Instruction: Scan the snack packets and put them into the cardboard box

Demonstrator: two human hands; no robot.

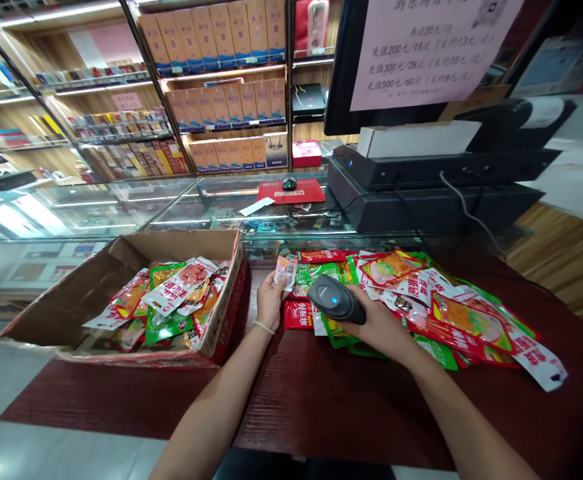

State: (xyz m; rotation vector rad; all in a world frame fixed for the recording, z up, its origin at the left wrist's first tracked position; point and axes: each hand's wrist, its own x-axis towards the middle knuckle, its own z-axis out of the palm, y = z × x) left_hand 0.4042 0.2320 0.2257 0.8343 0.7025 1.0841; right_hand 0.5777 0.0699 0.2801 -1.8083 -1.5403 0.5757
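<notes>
My left hand (270,300) is closed on a small snack packet (286,272) whose barcode side faces up. A dark barcode scanner (332,299) with a blue light sits in my right hand (371,317), its head turned toward that packet. Under and beside the scanner spreads a heap of red, green and white snack packets (451,313) on the dark red table. To my left, an open cardboard box (234,293) holds several more snack packets (171,293), loosely piled.
Behind the heap stand a black cash drawer (361,200) and a monitor with a pink price sheet (431,53). On the glass counter (171,200) lies a red mat (301,193) with a mouse (289,183). Shelves of boxed goods (221,33) line the back wall.
</notes>
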